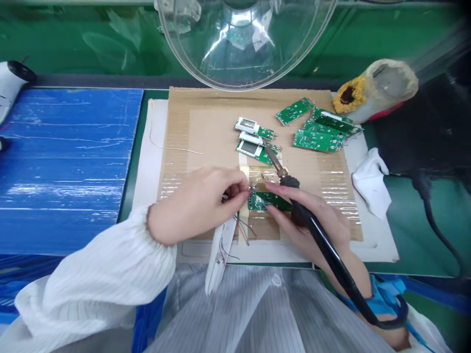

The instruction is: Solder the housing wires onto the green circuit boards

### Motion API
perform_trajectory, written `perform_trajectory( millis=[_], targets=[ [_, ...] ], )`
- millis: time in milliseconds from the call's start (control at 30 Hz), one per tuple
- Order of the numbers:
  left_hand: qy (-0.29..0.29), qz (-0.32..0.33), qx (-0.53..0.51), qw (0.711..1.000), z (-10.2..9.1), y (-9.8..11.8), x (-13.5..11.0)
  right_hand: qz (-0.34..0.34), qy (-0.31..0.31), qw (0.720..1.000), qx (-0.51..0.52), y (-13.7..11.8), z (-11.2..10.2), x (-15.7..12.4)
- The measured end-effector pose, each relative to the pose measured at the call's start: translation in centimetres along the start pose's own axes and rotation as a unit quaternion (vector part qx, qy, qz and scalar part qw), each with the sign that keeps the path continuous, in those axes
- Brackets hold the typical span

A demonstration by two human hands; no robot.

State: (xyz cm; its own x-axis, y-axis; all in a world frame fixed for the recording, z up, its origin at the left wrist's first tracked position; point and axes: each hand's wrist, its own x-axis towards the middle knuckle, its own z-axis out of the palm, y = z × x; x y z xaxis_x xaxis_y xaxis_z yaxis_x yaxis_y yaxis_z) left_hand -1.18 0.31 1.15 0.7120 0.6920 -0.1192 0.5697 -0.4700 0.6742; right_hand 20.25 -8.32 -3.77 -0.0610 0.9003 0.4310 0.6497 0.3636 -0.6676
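Note:
My left hand has thumb and finger pinched at the left end of a green circuit board; what they pinch is too small to tell. My right hand holds a soldering iron, its tip pointing up and away. The thumb and forefinger of that hand also touch the circuit board's edges. Below my left hand, a slim white plastic housing with thin red, green and black wires lies tilted. Just beyond the hands are several boards with small displays.
Cardboard covers the work area, with several green boards at its far right. A length of solder wire lies left. Around it are a blue panel, a yellow-rimmed container, crumpled white cloth and a clear round shield overhead.

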Motion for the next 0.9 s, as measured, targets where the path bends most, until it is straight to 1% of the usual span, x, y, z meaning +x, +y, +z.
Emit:
perform_trajectory(
  millis=[67, 133, 200, 267, 333, 400, 467, 533, 600, 633, 667, 733, 800, 867, 900],
  targets=[
    [0.030, 0.049, 0.072, 0.996, -0.7, 0.6, -1.3, -0.027, -0.011, 0.999, -0.015, 0.1, 0.0, 0.0],
    [0.043, 0.103, 0.126, 0.986, -1.6, 1.4, -2.6, -0.036, -0.009, 0.999, -0.017, 0.1, -0.1, 0.0],
    [0.019, 0.143, 0.165, 0.976, -2.2, 2.3, -3.5, -0.032, -0.005, 0.999, -0.016, 0.1, 0.0, 0.0],
    [-0.014, 0.166, 0.200, 0.965, -2.0, 3.0, -3.7, -0.026, 0.001, 0.999, -0.020, 0.0, 0.0, 0.0],
    [-0.037, 0.189, 0.222, 0.956, -1.0, 3.4, -3.5, -0.026, -0.003, 0.999, -0.024, 0.0, 0.0, 0.1],
    [-0.046, 0.217, 0.242, 0.944, 0.6, 3.7, -3.4, -0.032, -0.012, 0.999, -0.027, 0.0, -0.1, 0.1],
    [-0.054, 0.231, 0.288, 0.928, 2.3, 4.0, -3.9, -0.041, -0.020, 0.998, -0.031, 0.1, -0.1, 0.1],
    [-0.057, 0.220, 0.357, 0.906, 3.3, 4.2, -4.8, -0.050, -0.018, 0.998, -0.032, 0.2, -0.2, 0.0],
    [-0.048, 0.183, 0.425, 0.885, 3.4, 4.2, -5.6, -0.057, -0.015, 0.998, -0.031, 0.2, -0.1, -0.1],
    [-0.029, 0.160, 0.443, 0.882, 3.2, 4.1, -5.8, -0.061, -0.012, 0.998, -0.030, 0.2, -0.1, -0.1],
    [-0.008, 0.137, 0.446, 0.885, 2.9, 3.8, -5.8, -0.063, -0.009, 0.998, -0.030, 0.2, -0.1, 0.0],
    [0.055, 0.114, 0.398, 0.908, 2.4, 2.7, -5.3, -0.061, -0.009, 0.998, -0.031, 0.1, 0.0, 0.1],
    [0.135, 0.123, 0.312, 0.932, 2.5, 1.3, -4.6, -0.055, -0.013, 0.998, -0.028, -0.1, -0.1, 0.2],
    [0.202, 0.133, 0.247, 0.938, 3.1, 0.1, -3.9, -0.046, -0.011, 0.999, -0.016, -0.4, -0.3, 0.2],
    [0.224, 0.134, 0.228, 0.938, 3.6, -0.4, -3.7, -0.038, -0.004, 0.999, -0.006, -0.4, -0.4, 0.0]
  ],
)
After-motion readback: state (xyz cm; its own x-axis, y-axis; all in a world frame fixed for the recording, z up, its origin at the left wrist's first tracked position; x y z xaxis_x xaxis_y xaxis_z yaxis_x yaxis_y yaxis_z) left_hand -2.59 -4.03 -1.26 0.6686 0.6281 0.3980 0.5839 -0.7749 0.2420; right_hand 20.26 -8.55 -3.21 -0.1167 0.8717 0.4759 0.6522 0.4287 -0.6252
